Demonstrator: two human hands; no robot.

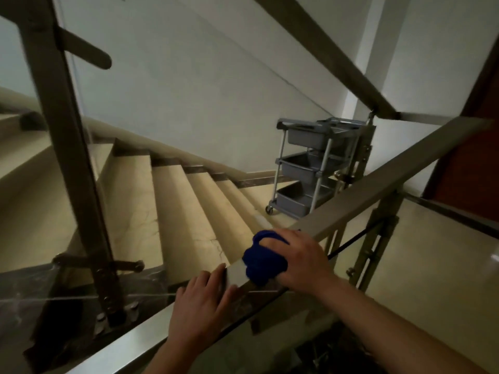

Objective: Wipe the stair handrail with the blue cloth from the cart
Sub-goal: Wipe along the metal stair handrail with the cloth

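Your left hand (205, 298) lies nearest, fingers straight and slightly spread, palm flat on top of the long, flat-topped, brushed-metal stair handrail (378, 184). Just beyond it, your right hand (297, 257) curls over the bunched dark blue cloth (259, 261), gripping it and pressing it onto the rail. The cloth covers the rail's top and near edge, close to your left fingertips; whether they touch cannot be told.

The rail runs away from you to the right, towards a grey three-tier plastic cart (305, 168) standing on the landing below the beige stone steps (172, 211).

You appear to be mid-wipe, with the cloth already fetched from the cart. The next move likely calls for sliding the cloth along the rail under steady downward pressure, your left hand bracing, then stepping down to reach the length ahead.
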